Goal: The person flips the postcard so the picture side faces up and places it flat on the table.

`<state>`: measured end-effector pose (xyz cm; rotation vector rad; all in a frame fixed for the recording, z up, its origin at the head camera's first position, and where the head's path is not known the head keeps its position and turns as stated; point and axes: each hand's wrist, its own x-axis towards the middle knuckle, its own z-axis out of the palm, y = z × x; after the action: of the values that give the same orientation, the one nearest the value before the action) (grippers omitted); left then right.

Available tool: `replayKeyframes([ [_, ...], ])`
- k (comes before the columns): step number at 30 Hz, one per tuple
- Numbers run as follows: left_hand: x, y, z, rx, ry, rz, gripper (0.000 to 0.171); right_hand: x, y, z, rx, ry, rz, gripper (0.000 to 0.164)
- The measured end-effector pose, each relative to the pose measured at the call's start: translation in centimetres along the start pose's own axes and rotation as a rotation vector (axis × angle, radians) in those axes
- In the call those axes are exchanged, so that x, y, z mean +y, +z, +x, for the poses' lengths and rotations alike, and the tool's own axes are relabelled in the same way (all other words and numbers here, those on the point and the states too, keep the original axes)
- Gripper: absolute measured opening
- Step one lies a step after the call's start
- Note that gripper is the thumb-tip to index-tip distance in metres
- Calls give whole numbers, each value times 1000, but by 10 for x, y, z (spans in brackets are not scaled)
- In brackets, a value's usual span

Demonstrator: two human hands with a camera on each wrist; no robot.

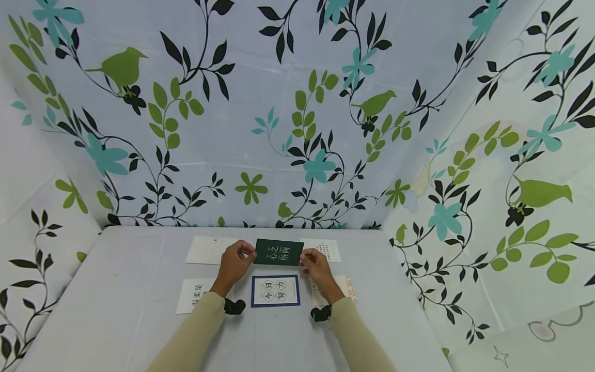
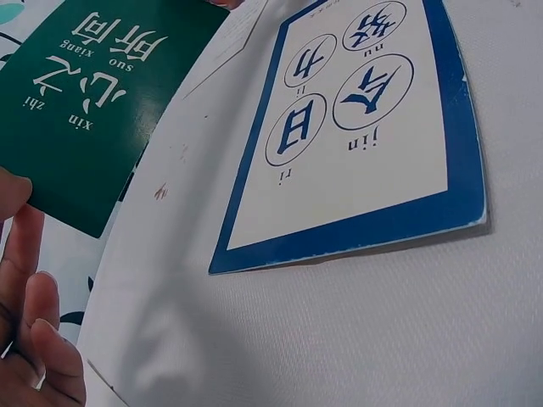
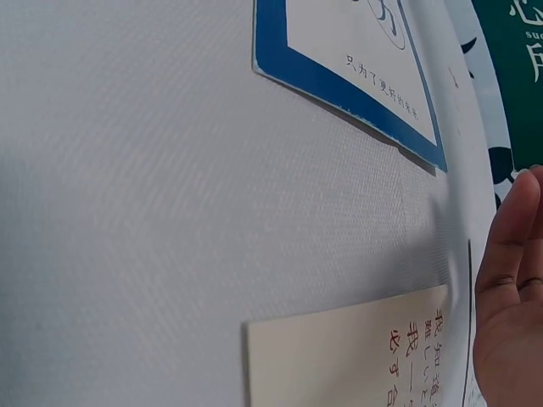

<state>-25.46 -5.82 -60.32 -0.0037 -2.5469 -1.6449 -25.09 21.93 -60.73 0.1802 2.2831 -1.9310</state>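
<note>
Green card (image 1: pixel 279 252) pinched at its two ends, I judge it best to match the pressure of my left hand (image 1: pixel 234 262) and right hand (image 1: pixel 319 268), keeping it level and unbowed. It bears white characters with small Latin lettering, and I see it beyond the blue-bordered card (image 1: pixel 276 291), between a mostly bare card (image 1: pixel 206 250) and a lettered card (image 1: pixel 329 250) toward the tabletop's (image 1: pixel 139 289) far edge.
</note>
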Motion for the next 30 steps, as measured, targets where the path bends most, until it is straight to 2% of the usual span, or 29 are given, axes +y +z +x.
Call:
replayKeyframes([
  [17, 4, 2, -3, 4, -23, -43, 11, 3, -1, 0, 108, -36, 15, 14],
  [26, 7, 3, -5, 12, -40, -53, 11, 1, -2, -1, 128, -43, 22, 11],
  [30, 5, 2, -5, 26, -44, -47, 11, 1, -2, -2, 128, -57, 22, 17],
])
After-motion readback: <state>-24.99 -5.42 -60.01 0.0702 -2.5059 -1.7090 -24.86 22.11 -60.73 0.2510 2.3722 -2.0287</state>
